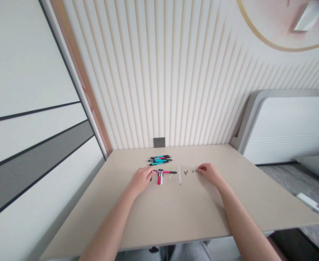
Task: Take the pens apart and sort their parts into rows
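My left hand (141, 179) rests on the beige table (175, 210), its fingers curled round the end of a red and black pen (167, 172) lying flat. Short red and white pen pieces (160, 178) lie just under that pen. My right hand (208, 172) is to the right, fingertips pinched at some tiny dark parts (194, 170); what they hold is too small to name. Between the hands lie a thin white tube (179, 175) and a small dark part (186, 172).
A small heap of teal, red and black pens (160, 160) lies near the table's far edge. A grey wall socket (158, 142) sits in the ribbed wall behind. A white padded furniture piece (290, 127) stands to the right.
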Available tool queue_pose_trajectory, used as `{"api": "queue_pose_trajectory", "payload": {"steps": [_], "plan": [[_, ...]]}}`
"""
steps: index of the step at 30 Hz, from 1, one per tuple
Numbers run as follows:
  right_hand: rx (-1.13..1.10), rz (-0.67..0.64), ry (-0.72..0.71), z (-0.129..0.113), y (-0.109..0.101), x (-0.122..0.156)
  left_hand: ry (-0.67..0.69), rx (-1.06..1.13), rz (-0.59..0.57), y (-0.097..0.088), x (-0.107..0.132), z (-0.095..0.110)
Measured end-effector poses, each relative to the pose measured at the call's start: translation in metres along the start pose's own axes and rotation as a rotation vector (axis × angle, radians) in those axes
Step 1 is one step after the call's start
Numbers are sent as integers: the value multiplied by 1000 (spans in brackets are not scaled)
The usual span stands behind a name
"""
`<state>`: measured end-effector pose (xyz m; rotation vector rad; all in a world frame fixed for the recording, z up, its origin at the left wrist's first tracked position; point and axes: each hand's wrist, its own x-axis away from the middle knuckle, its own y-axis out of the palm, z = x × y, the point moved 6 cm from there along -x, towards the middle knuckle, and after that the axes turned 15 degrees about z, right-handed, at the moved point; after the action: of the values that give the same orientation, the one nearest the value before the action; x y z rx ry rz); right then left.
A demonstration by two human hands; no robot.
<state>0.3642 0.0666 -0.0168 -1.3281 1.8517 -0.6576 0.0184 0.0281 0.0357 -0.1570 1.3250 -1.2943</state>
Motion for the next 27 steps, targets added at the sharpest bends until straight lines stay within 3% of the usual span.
{"api": "queue_pose_trajectory", "payload": {"steps": [9,27], "plan": [[22,-48,-80,-4,6,3,-4,2,-15,1,-1,1],[17,52,-34,-1,1,0,0,5,-13,1,0,0]]}}
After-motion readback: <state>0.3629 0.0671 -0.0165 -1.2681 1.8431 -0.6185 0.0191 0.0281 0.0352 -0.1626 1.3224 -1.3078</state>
